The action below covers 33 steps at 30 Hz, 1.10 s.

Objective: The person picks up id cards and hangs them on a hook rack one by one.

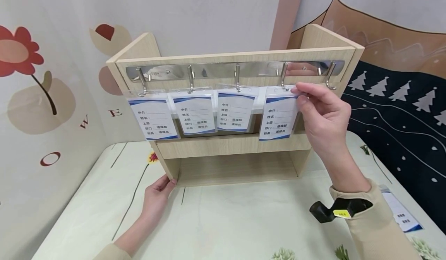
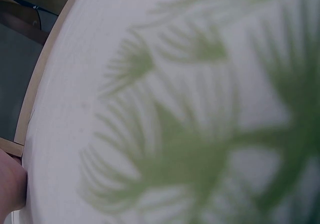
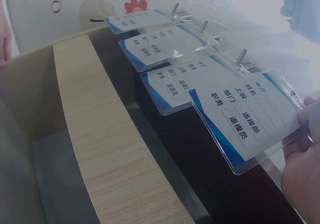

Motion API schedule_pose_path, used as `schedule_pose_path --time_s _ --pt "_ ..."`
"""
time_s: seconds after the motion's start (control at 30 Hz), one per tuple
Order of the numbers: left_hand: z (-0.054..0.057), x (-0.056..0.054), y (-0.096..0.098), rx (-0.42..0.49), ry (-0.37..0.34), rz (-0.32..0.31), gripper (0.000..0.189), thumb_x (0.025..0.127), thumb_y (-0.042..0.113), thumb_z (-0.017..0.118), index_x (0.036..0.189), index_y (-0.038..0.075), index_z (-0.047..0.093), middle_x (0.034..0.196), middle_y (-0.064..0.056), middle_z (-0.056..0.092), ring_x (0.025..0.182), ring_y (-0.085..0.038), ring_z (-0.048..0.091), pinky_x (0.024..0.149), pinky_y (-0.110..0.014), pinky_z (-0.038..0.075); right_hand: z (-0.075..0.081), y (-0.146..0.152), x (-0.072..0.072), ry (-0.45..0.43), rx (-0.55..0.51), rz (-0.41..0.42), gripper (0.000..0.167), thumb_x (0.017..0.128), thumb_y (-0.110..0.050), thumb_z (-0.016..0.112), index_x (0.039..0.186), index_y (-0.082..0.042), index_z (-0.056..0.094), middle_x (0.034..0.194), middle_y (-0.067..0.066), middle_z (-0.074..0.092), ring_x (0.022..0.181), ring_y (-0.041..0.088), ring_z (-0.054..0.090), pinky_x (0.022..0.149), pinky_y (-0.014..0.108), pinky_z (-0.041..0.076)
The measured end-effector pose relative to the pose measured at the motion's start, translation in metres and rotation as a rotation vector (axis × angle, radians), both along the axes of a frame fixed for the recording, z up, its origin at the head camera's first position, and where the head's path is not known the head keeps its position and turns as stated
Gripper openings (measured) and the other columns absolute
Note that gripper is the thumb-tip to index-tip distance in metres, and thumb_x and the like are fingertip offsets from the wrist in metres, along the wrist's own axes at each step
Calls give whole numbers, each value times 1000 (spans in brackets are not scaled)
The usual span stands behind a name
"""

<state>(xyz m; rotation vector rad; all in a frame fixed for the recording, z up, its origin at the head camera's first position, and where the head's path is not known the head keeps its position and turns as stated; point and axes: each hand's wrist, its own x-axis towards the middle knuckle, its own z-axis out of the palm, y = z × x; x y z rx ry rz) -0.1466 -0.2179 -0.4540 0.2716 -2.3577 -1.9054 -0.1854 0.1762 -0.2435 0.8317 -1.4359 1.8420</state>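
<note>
My right hand (image 1: 324, 116) pinches the upper right corner of a clear-sleeved name badge (image 1: 278, 116), whose top edge overlaps the tip of the fourth hook (image 1: 284, 74). To its left, three similar badges hang in a row: one at the far left (image 1: 154, 119), another (image 1: 195, 114) beside it, and a third (image 1: 236, 111) under the middle hook. In the right wrist view the pinched badge (image 3: 247, 119) is nearest. Low on the left, my left hand (image 1: 156, 196) grips the bottom corner of the wooden rack (image 1: 230, 145) between thumb and fingers.
A fifth hook (image 1: 330, 75) at the metal strip's right end carries no badge. Another badge (image 1: 402, 209) lies on the patterned cloth (image 1: 226, 221) at right, partly behind my sleeve. Printed curtains (image 1: 216, 16) stand behind the rack.
</note>
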Motion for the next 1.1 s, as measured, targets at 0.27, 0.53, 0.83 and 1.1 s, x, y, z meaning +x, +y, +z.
schedule_pose_path --time_s 0.27,0.53,0.83,1.1 --pt "0 1 0 -22 5 -1 46 105 10 60 147 -5 50 145 -22 53 125 -16 57 89 -9 49 1 -2 0 16 8 -17 30 93 21 57 112 6 75 105 12 73 100 23 67 87 23 53" --pt "0 1 1 -17 6 2 46 105 10 60 147 -5 50 144 -22 54 122 -13 58 89 -9 50 2 -3 0 22 16 -17 30 93 21 57 113 8 74 106 12 73 101 22 68 91 23 54" --pt "1 0 0 -11 4 0 45 105 9 60 147 -5 50 145 -21 53 116 -2 59 89 -9 50 2 -2 0 -5 60 -18 30 96 18 56 116 6 74 110 12 72 102 21 68 91 23 55" --pt "1 1 1 -3 12 0 44 104 7 60 146 -6 51 145 -23 53 111 2 59 89 -10 50 1 -2 -4 -2 114 -95 27 96 15 59 118 8 73 110 10 71 101 16 68 89 21 55"
